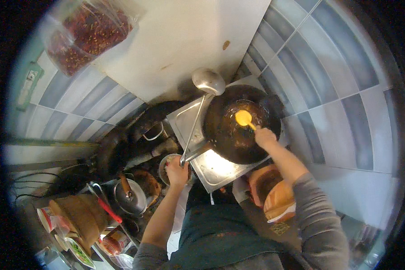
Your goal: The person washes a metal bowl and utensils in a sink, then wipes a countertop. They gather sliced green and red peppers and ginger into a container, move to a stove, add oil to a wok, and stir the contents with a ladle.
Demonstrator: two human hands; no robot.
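A dark wok (226, 135) with a little liquid at its bottom sits on a stainless-steel stove top (219, 172). My right hand (266, 137) grips a yellow ladle-like utensil (243, 118), its round end over the middle of the wok. At the end of the wok's handle, my left hand (177, 172) is closed on the handle of a large metal ladle (208, 81), whose bowl lies beyond the wok's left edge. Whether that hand also holds the wok handle (199, 152), I cannot tell. A bowl (163, 170) is partly hidden beneath my left hand.
Left of me stand a lidded pot (131, 199), red-handled tongs or a similar utensil (108, 209), and a dish of chopped greens (79, 253). A bag of dried red chillies (94, 33) is at upper left. Tiled walls close in behind and to the right of the wok.
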